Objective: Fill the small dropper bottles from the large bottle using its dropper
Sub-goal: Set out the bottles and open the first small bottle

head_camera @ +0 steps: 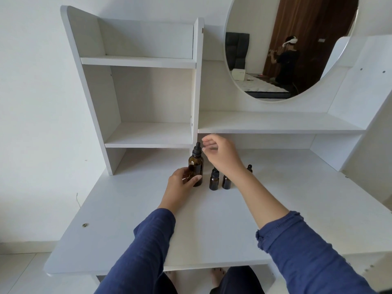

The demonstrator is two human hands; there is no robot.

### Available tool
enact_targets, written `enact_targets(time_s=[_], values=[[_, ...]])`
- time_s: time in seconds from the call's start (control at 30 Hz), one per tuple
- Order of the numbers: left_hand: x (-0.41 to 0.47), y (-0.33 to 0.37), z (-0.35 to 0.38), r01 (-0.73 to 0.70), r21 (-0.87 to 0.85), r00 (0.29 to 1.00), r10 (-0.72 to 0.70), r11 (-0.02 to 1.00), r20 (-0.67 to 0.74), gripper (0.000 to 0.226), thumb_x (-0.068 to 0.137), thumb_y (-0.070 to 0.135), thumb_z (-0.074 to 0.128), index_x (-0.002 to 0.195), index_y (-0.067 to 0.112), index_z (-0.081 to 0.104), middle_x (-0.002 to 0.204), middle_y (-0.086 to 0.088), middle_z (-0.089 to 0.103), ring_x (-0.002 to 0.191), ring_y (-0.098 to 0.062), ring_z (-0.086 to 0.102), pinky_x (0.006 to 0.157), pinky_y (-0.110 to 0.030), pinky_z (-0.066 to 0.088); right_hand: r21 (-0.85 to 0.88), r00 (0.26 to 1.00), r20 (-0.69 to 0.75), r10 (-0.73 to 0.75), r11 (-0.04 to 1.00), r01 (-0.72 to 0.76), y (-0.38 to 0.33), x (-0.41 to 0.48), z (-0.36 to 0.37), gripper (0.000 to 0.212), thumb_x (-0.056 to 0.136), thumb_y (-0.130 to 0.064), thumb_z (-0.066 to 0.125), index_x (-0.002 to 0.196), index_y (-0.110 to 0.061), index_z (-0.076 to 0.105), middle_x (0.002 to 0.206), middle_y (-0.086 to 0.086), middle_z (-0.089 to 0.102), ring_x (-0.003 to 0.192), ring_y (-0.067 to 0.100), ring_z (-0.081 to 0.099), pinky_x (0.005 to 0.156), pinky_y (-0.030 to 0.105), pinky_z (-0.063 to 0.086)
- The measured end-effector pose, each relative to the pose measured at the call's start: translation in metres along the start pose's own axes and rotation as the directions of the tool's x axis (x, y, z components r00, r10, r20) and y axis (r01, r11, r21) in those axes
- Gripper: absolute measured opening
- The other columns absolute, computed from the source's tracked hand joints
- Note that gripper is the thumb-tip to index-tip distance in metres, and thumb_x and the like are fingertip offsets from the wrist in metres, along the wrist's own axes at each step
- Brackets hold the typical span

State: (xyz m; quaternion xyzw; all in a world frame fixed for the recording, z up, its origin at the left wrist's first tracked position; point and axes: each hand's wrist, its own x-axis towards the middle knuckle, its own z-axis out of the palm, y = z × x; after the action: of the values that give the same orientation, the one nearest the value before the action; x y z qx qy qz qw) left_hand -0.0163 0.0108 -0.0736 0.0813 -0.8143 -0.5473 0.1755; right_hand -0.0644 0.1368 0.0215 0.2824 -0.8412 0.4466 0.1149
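- A white shelf unit (pixel 148 132) stood up and to the left of both hands, at the back of the white desk (pixel 212 225).
- The left hand (pixel 180 183), in a dark blue sleeve (pixel 144 247), rested on the desk and gripped the lower part of the large bottle (pixel 196 164), with the thumb across its front.
- The large bottle, brown glass, stood upright on the desk with its black dropper cap (pixel 198 149) on.
- The right hand (pixel 222 154) hovered just right of the dropper cap and above the left hand, fingers loosely bent and holding nothing.
- The first small bottle (pixel 214 181) stood upright just right of the large one, below the right hand.
- The second small bottle (pixel 226 183) stood beside it, its top hidden by the right wrist.
- The third small bottle (pixel 249 167) showed only its cap, behind the right forearm.
- A round mirror (pixel 275 39) hung above and to the right of the right hand.
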Motion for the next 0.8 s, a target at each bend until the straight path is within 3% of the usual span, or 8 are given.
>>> enact_targets(time_s=[0.2,0.37,0.5,0.57,0.63,0.7,0.8], values=[[0.002,-0.004,0.001,-0.018,0.016,1.000,0.018,1.000,0.005,0.044,0.086,0.029,0.065,0.122,0.008,0.054,0.115,-0.003,0.056,0.103,-0.012,0.052,0.088,-0.022,0.039,-0.070,0.996,0.029,0.082,0.994,-0.079,0.022,-0.024,0.005,0.024,0.087,-0.006,0.056,0.111,-0.010,0.059,0.109,0.008,0.064,0.100,0.015,0.058,0.092,0.026,0.047],[0.004,-0.005,0.003,-0.031,0.050,0.999,0.031,0.998,-0.013,0.041,0.085,0.030,0.065,0.119,0.008,0.056,0.114,-0.007,0.057,0.107,-0.018,0.055,0.089,-0.023,0.041,-0.161,0.984,0.111,0.141,0.979,-0.122,0.028,-0.032,0.009,0.031,0.086,0.000,0.050,0.114,-0.010,0.056,0.113,0.009,0.061,0.104,0.020,0.056,0.085,0.021,0.040],[0.000,-0.002,0.001,-0.054,0.231,0.998,0.059,0.971,-0.017,0.043,0.088,0.038,0.058,0.121,0.011,0.054,0.117,-0.007,0.058,0.110,-0.022,0.053,0.089,-0.026,0.039,-0.199,0.982,0.130,0.139,0.974,-0.111,0.028,-0.034,0.009,0.032,0.085,0.005,0.044,0.111,-0.008,0.057,0.110,0.011,0.060,0.098,0.023,0.057,0.083,0.025,0.044],[-0.004,-0.004,-0.001,-0.052,0.408,0.999,0.052,0.911,0.010,0.042,0.089,0.044,0.052,0.118,0.013,0.053,0.117,-0.009,0.057,0.111,-0.026,0.052,0.092,-0.033,0.041,-0.204,0.980,0.135,0.144,0.972,-0.115,0.029,-0.035,0.010,0.031,0.085,0.005,0.043,0.109,-0.008,0.057,0.110,0.011,0.060,0.096,0.024,0.057,0.081,0.027,0.046],[-0.010,-0.008,-0.004,-0.054,0.587,0.998,0.028,0.808,0.054,0.048,0.090,0.048,0.047,0.122,0.011,0.048,0.129,-0.012,0.051,0.125,-0.029,0.043,0.104,-0.037,0.034,-0.204,0.979,0.137,0.152,0.971,-0.122,0.029,-0.036,0.010,0.030,0.085,0.005,0.043,0.108,-0.008,0.057,0.109,0.011,0.060,0.095,0.025,0.057,0.078,0.026,0.045],[-0.018,-0.011,-0.005,-0.069,0.689,0.993,-0.015,0.722,0.115,0.062,0.093,0.051,0.038,0.139,0.009,0.033,0.149,-0.011,0.032,0.141,-0.026,0.022,0.116,-0.037,0.016,-0.203,0.978,0.132,0.163,0.970,-0.135,0.028,-0.037,0.010,0.030,0.086,0.004,0.043,0.109,-0.009,0.057,0.110,0.011,0.060,0.094,0.023,0.056,0.077,0.026,0.044],[-0.033,-0.010,-0.007,-0.090,0.759,0.983,-0.063,0.644,0.170,0.069,0.096,0.053,0.023,0.148,0.010,0.012,0.158,-0.009,0.008,0.146,-0.022,0.002,0.119,-0.037,0.001,-0.197,0.977,0.123,0.175,0.969,-0.149,0.022,-0.043,0.012,0.030,0.086,0.003,0.043,0.109,-0.011,0.057,0.109,0.009,0.059,0.095,0.022,0.054,0.080,0.028,0.045]])
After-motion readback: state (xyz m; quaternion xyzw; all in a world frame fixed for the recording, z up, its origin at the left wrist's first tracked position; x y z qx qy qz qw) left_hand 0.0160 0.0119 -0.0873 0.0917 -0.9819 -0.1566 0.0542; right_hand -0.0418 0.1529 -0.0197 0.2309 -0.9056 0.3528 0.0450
